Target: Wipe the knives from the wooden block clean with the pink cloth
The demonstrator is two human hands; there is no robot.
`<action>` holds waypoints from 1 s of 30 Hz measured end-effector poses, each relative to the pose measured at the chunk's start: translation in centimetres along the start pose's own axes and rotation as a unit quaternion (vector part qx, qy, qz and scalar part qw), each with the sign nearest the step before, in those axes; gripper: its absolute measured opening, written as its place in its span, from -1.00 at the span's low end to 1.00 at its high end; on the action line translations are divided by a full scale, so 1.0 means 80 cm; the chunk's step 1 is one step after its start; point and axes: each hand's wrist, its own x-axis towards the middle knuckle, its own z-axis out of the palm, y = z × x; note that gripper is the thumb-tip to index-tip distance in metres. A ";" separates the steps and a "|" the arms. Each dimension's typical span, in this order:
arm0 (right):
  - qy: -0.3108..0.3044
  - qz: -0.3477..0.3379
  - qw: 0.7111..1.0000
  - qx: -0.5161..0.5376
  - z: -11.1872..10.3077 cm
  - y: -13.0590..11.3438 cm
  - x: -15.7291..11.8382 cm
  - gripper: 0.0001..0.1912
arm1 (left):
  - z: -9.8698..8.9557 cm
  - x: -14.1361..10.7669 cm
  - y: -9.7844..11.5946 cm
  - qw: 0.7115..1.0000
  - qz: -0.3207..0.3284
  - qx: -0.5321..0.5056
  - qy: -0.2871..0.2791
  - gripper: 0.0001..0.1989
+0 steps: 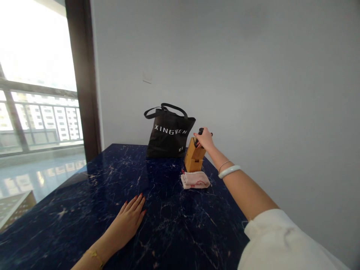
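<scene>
Step in hand: your right hand [205,138] is at the top of the wooden knife block [194,157], fingers curled closed around a dark handle [200,131] that stands up from the block. Judged from this view, the handle appears gripped, though your hand hides most of it, and what it is attached to cannot be seen.

Location: the block stands near the far edge of the dark blue marble counter [70,187], its top slanting. A black tote bag [168,137] with white lettering stands just to its left. A folded pale cloth [195,180] with red marks lies just in front of it.

Your left hand [128,221] rests open and palm-down on the counter, well apart from the block, holding nothing. A pale bangle [229,171] sits on your right forearm.

Next move: with the handle seated in the block, it calls for a firm hold and a line of travel along the slot, clear of the bag and the cloth.
</scene>
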 end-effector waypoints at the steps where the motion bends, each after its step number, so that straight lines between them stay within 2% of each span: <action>1: -0.014 0.015 1.000 -0.003 -0.001 -0.003 0.000 -0.61 | -0.001 0.000 0.000 1.000 -0.001 -0.002 -0.001 -0.55; 4: -0.016 0.020 1.000 -0.006 -0.008 -0.016 0.002 -0.78 | -0.003 0.000 0.001 1.000 0.001 -0.006 -0.006 -0.55; 9: 0.048 -0.032 0.998 -0.033 -0.047 -0.057 0.026 -0.84 | -0.003 0.001 0.002 1.000 -0.006 -0.011 0.001 -0.55; 15: 0.184 -0.191 0.961 -0.079 -0.123 -0.138 0.058 -0.86 | -0.004 0.002 0.004 1.000 -0.011 -0.004 -0.010 -0.53; 17: 0.202 -0.256 0.942 -0.078 -0.143 -0.165 0.051 -0.84 | -0.007 0.002 0.005 1.000 -0.014 -0.004 -0.012 -0.54; 19: 0.201 -0.315 0.924 -0.083 -0.153 -0.185 0.030 -0.83 | -0.010 0.002 0.006 1.000 -0.011 -0.006 -0.017 -0.54; 21: 0.181 -0.366 0.909 -0.089 -0.151 -0.196 -0.004 -0.81 | -0.012 0.002 0.007 1.000 -0.009 -0.008 -0.021 -0.54; 24: 0.095 -0.440 0.888 -0.096 -0.122 -0.187 -0.069 -0.79 | -0.014 0.001 0.008 0.999 -0.017 -0.016 -0.028 -0.54; 27: -0.032 -0.475 0.871 -0.122 -0.073 -0.152 -0.133 -0.78 | -0.016 0.004 0.007 0.997 -0.036 -0.049 -0.037 -0.52; 30: -0.135 -0.480 0.851 -0.165 -0.019 -0.108 -0.183 -0.78 | -0.028 0.011 0.008 0.989 -0.053 -0.139 -0.018 -0.52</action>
